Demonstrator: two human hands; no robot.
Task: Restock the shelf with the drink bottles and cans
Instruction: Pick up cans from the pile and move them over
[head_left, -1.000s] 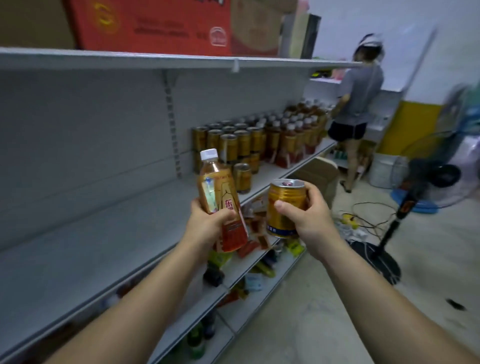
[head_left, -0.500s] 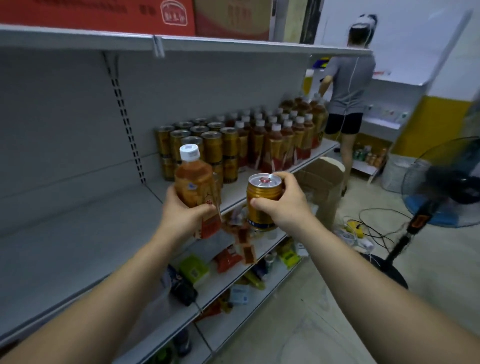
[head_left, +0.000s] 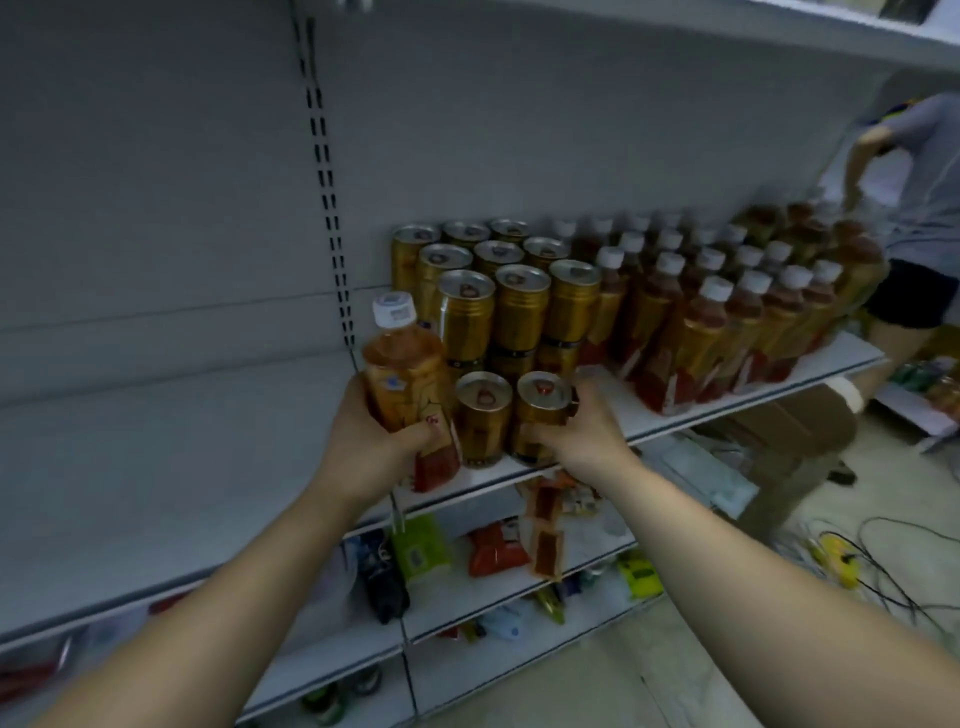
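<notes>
Left hand (head_left: 371, 441) grips a clear plastic bottle (head_left: 408, 384) of amber drink, white-capped, at the shelf (head_left: 613, 410) front edge. Right hand (head_left: 582, 434) grips a cylindrical gold metal can (head_left: 540, 415), touching a second can (head_left: 482, 418) at its 9 o'clock. Stacked cans (head_left: 519, 301) stand at 12 o'clock.

Single head-worn view looks forward and down, close to the shelf (head_left: 597, 457).
</notes>
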